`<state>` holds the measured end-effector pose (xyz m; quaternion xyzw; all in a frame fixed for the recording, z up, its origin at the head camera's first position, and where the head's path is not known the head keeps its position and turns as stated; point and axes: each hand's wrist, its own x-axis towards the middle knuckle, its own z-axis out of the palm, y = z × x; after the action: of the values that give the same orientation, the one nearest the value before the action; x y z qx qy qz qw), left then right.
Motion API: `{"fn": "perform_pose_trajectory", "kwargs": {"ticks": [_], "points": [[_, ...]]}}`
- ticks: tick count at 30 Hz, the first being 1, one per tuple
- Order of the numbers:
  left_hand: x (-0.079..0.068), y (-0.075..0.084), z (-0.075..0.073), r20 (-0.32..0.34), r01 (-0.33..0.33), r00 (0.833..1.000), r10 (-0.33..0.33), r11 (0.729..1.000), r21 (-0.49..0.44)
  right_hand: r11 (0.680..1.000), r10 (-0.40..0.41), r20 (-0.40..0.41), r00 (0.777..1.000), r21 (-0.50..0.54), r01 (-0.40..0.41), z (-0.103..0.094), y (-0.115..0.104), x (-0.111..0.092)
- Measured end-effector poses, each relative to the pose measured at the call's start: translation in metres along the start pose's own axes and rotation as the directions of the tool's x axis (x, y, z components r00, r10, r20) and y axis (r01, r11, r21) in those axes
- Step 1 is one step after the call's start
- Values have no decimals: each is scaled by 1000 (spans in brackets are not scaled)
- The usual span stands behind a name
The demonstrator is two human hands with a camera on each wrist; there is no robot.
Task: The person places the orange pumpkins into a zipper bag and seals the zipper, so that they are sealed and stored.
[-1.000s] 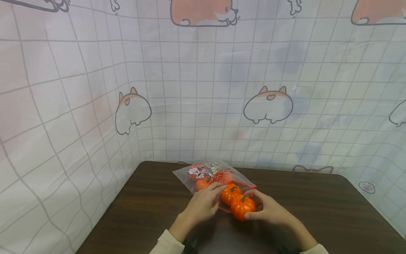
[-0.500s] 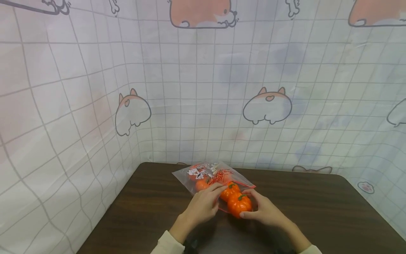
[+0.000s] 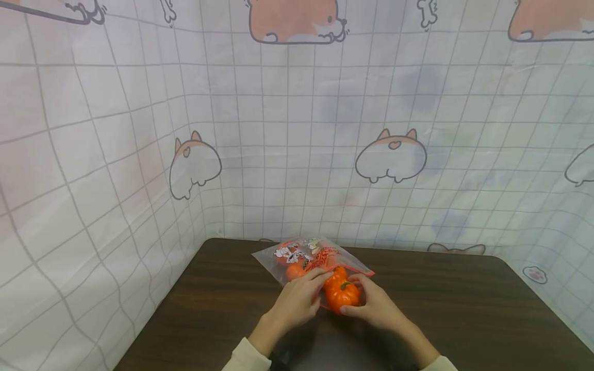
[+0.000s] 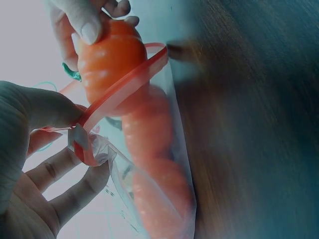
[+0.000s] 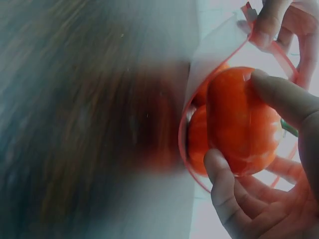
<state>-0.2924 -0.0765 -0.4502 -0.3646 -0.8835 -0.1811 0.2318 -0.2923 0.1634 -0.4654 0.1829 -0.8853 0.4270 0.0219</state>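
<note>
My right hand point(image 3: 378, 305) grips a small orange pumpkin point(image 3: 342, 297) with a green stem, thumb on one side and fingers on the other. In the right wrist view that pumpkin point(image 5: 244, 122) sits at the mouth of a clear plastic bag, inside the ring of its red rim point(image 5: 182, 134). My left hand point(image 3: 297, 299) pinches the bag's red edge between thumb and fingers, as the left wrist view shows at the red strip point(image 4: 122, 89). Inside the printed bag point(image 3: 278, 257) lie several more orange pumpkins point(image 4: 149, 129), seen through the film.
The bag rests on a dark brown wooden table point(image 3: 223, 309). Behind and to the left hangs a white grid-patterned cloth point(image 3: 297, 154) with cartoon dogs, reaching down to the table's back edge.
My right hand has moved left with its pumpkin, from in front of the bag into its mouth, overlapping the pumpkin behind. My left hand has stayed at the bag's edge.
</note>
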Motion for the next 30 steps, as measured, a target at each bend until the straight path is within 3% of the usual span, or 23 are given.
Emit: {"fn": "perform_pose_trajectory", "kwargs": {"ticks": [9, 30], "points": [[1, 1, 0, 28, 35, 999, -34, 999, -12, 998, 53, -48, 997, -32, -54, 8, -2, 7], [1, 2, 1, 29, 19, 999, -19, 1000, -1, 985, 81, -101, 992, -146, -96, 18, -2, 9]]}}
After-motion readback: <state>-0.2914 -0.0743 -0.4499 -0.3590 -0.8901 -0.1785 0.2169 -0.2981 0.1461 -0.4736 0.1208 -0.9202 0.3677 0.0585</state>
